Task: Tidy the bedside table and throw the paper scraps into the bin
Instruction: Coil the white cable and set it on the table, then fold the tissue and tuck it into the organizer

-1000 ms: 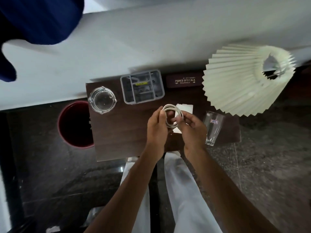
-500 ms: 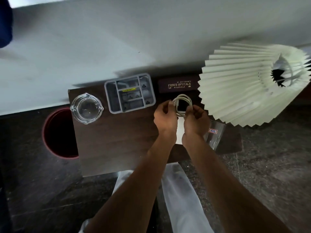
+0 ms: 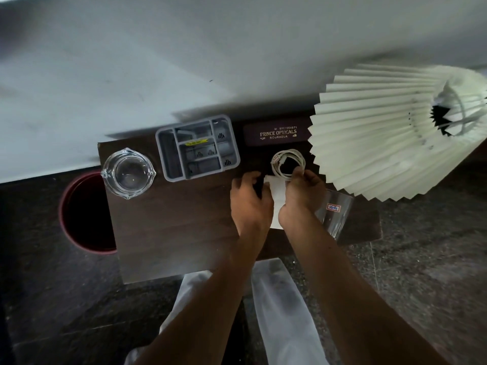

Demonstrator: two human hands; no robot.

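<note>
Presently pinching the near rim of the coiled white cable (image 3: 288,164) between thumb and fingertips of the right hand (image 3: 303,193). Apparently resting the coil flat on the dark wooden bedside table (image 3: 171,227), just near of the brown spectacle case (image 3: 275,134) lettered PRINCE OPTICALS and just left of the pleated cream lampshade (image 3: 382,143).

Holding the left hand (image 3: 250,204) knuckles-up just left of the right one, fingers bent down at the far left corner of a sheet of white paper (image 3: 276,191). Cannot tell whether gripping that corner or only touching it. Seeing the paper merely as a strip between the two hands, flat on the table, its far edge meeting the coil.

Just right of the right wrist and partly hidden by it, a clear drinking glass (image 3: 334,214) with a small red-edged label. Hard to say whether upright or tipped.

Farther left along the table's far edge, a grey compartmented organiser tray (image 3: 197,147) with a yellow strip in one section. At the far left corner, a clear glass ashtray (image 3: 128,173).

Down on the floor at the left, a round dark red bin (image 3: 79,214), open-mouthed, tucked partly under the table's left edge, well apart from the paper; too dark inside to make out any contents.

Nearest, white trousers (image 3: 276,312) above a dark speckled stone floor (image 3: 421,272).
</note>
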